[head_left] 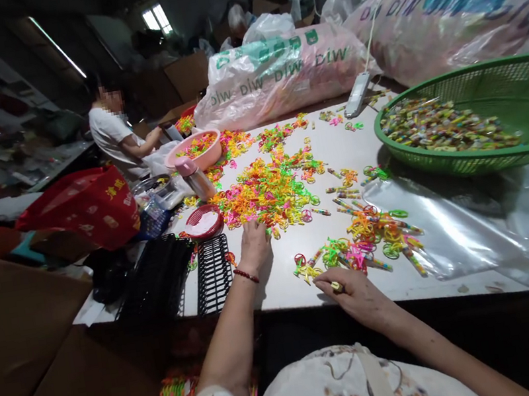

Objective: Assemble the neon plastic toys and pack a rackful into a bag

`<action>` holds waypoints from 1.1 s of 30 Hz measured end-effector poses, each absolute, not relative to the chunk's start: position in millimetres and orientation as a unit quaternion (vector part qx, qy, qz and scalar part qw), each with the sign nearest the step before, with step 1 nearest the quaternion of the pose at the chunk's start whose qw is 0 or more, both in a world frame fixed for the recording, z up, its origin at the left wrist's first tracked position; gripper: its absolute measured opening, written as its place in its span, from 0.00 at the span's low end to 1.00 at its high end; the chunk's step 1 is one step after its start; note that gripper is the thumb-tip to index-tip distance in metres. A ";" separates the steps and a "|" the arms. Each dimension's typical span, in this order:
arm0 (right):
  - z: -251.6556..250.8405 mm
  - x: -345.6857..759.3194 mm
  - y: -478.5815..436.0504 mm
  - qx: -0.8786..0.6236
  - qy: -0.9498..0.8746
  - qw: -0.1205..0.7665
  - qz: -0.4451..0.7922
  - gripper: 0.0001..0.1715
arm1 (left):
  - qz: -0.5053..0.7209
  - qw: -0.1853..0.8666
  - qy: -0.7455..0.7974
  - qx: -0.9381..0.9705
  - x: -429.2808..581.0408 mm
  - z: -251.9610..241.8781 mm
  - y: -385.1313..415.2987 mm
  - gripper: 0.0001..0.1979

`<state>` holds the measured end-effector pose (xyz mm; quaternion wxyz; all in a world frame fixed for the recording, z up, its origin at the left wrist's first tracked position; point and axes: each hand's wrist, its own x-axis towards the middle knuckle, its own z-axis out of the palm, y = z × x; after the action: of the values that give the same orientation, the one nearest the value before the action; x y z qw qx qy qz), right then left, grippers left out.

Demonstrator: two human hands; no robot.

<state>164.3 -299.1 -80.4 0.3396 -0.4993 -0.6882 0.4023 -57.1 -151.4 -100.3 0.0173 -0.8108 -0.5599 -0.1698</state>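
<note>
My left hand (255, 243), with a beaded bracelet at the wrist, reaches the near edge of a large pile of bright plastic pieces (267, 187). Its fingertips touch the pile and are partly hidden, so whether they grip a piece is unclear. Nearer the table's front edge, my right hand (352, 291) is closed around a small yellowish piece (337, 287). Just beyond its fingers lies a smaller group of colourful pieces with patterned sticks (375, 234). A small red basket (204, 221) holding something white stands left of my left hand.
Black racks (212, 273) lie at the left on the white table (283, 288). A green basket (479, 157) of small wrapped pieces and clear plastic bags (455, 228) are at the right. A pink-lidded bottle (196, 179) and pink basin (210, 155) stand beyond. Another person (117, 137) works at the far left.
</note>
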 end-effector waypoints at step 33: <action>-74.4 169.9 -297.7 -0.527 -0.612 0.389 0.443 0.22 | -0.427 -0.486 -0.544 -0.534 -29.6 -84.7 -190.7 0.13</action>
<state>169.9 -297.7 -74.4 0.3887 -0.5272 -0.6118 0.4434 -29.6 -190.7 -84.7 -0.4860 -0.5343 -0.5437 -0.4274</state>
